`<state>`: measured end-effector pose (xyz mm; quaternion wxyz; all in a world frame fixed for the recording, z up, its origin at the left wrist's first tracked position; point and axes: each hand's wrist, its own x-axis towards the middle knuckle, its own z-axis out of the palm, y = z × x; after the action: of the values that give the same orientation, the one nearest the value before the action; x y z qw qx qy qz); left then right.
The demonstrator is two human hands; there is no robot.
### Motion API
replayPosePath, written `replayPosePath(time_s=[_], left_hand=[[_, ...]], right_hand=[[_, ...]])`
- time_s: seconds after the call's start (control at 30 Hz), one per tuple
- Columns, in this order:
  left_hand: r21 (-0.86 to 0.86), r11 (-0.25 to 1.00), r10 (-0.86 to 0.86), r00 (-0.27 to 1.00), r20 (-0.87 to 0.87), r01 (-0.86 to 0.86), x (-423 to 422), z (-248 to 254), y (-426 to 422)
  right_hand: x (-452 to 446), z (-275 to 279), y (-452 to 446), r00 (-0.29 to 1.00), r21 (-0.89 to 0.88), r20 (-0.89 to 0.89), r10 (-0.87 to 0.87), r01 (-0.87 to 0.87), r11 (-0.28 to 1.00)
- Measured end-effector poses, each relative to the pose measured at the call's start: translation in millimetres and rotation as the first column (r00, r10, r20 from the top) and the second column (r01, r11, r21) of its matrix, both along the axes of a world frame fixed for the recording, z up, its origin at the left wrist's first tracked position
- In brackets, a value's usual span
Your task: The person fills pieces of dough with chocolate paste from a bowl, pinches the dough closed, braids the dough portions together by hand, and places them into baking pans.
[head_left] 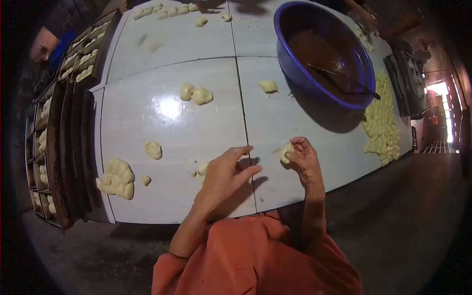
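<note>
Pinched in the fingers of my right hand (pixel 304 158) is a small pale piece of dough (pixel 285 154), just above the white tiled table. My left hand (pixel 227 169) hovers over the table with thumb and fingers apart and nothing in it. Partly hidden behind that hand lies another dough piece (pixel 202 170). Farther left are a round dough piece (pixel 153 150), a small dough ball (pixel 146 180) and a larger clump of dough (pixel 118 179). Two joined dough balls (pixel 196 94) and a single dough piece (pixel 268 87) rest beyond my hands.
A purple basin (pixel 324 93) with brown contents and a dark stick stands at the right. Beside it spreads a mass of small dough pieces (pixel 382 123). Stacked trays (pixel 61 162) holding dough line the left edge. Other people's hands show blurred at the far side.
</note>
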<state>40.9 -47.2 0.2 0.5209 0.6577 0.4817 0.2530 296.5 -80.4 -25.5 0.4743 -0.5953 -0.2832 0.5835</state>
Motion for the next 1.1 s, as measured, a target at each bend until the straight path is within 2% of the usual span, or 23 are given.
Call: replayPosePath(time_s=[0.07,0.13,0.17,0.2,0.3,0.37,0.43,0.47,0.5,0.57,0.6,0.63,0.7,0.73,0.77,0.83,0.87,0.9,0.93,0.97,1.03,1.07,1.1], left_hand=[[-0.075,0.995,-0.068,0.997,0.04,0.071,25,-5,0],[-0.159,0.982,-0.097,0.993,0.06,0.105,42,-14,-1],[-0.223,0.968,-0.071,0.982,0.178,0.11,48,-25,-2],[-0.285,0.951,-0.031,0.957,0.289,0.117,51,-29,-3],[-0.244,0.969,0.049,0.939,0.34,0.037,53,-32,-8],[-0.318,0.946,0.03,0.957,0.289,0.067,55,-24,-12],[0.04,0.989,0.12,0.932,0.341,-0.142,68,-20,-20],[0.226,0.957,0.104,0.944,0.312,-0.18,72,-20,-17],[0.224,0.957,0.107,0.943,0.316,-0.183,77,-15,-18],[0.125,0.973,0.101,0.845,0.525,-0.194,90,-2,-20],[0.408,0.895,-0.067,0.847,0.527,-0.183,98,-17,-15],[0.412,0.894,-0.084,0.837,0.541,-0.177,105,-28,-14],[0.358,0.897,-0.062,0.728,0.683,-0.26,119,-38,-14],[0.269,0.928,-0.017,0.688,0.725,-0.26,122,-31,-13],[0.275,0.929,-0.041,0.671,0.74,-0.247,124,-28,-14],[-0.009,0.988,0.11,0.671,0.733,-0.152,128,-21,-15],[0.013,0.985,0.112,0.694,0.712,-0.173,133,-17,-13],[0.02,0.985,0.106,0.689,0.717,-0.172,134,-20,-14],[-0.113,0.989,0.146,0.715,0.683,-0.093,128,-27,-16],[-0.252,0.968,0.18,0.747,0.64,-0.017,122,-32,-17],[-0.241,0.97,0.17,0.749,0.641,-0.014,106,-25,-12],[-0.193,0.981,0.134,0.837,0.53,-0.034,96,-21,-8],[-0.145,0.988,0.104,0.908,0.406,-0.049,89,-17,-5]], right_hand=[[-7,-1,-15,0.992,0.142,-0.121,-0.019,0.037,0.989],[-11,-9,-24,0.989,0.121,-0.145,0.024,-0.006,0.993],[-14,-13,-25,0.984,0.106,-0.16,0.076,-0.06,0.993],[-17,-14,-25,0.989,0.139,-0.136,0.066,-0.047,0.989],[-25,-1,-28,0.999,0.142,0.017,-0.032,0.029,0.989],[-25,2,-32,0.999,0.109,0.011,-0.046,0.044,0.993],[-27,2,-33,0.993,0.253,-0.089,-0.079,0.1,0.962],[-30,5,-33,0.995,0.213,-0.016,-0.094,0.095,0.973],[-31,2,-34,0.996,0.212,-0.011,-0.091,0.091,0.973],[-30,-6,-37,0.981,0.275,-0.189,-0.028,0.081,0.958],[-46,16,-28,0.959,0.489,-0.271,0.085,0.061,0.87],[-46,23,-25,0.964,0.498,-0.254,0.074,0.065,0.865],[-40,38,-20,0.862,0.308,-0.507,0.029,0.149,0.94],[-47,55,-13,0.847,0.235,-0.528,-0.064,0.218,0.947],[-40,57,-8,0.817,0.245,-0.576,-0.01,0.184,0.952],[-20,62,3,0.825,0.197,-0.565,0.024,0.106,0.975],[-7,67,13,0.83,0.206,-0.557,0.024,0.11,0.972],[9,73,29,0.898,0.334,-0.439,0.018,0.144,0.931],[23,80,48,0.948,0.46,-0.318,-0.004,0.158,0.874],[34,88,72,0.971,0.501,-0.1,-0.216,0.237,0.832],[66,115,104,0.952,0.479,0.269,-0.146,-0.001,0.878],[85,114,127,0.903,0.392,0.417,-0.102,-0.077,0.917],[105,103,151,0.904,0.393,0.416,-0.098,-0.082,0.916]])
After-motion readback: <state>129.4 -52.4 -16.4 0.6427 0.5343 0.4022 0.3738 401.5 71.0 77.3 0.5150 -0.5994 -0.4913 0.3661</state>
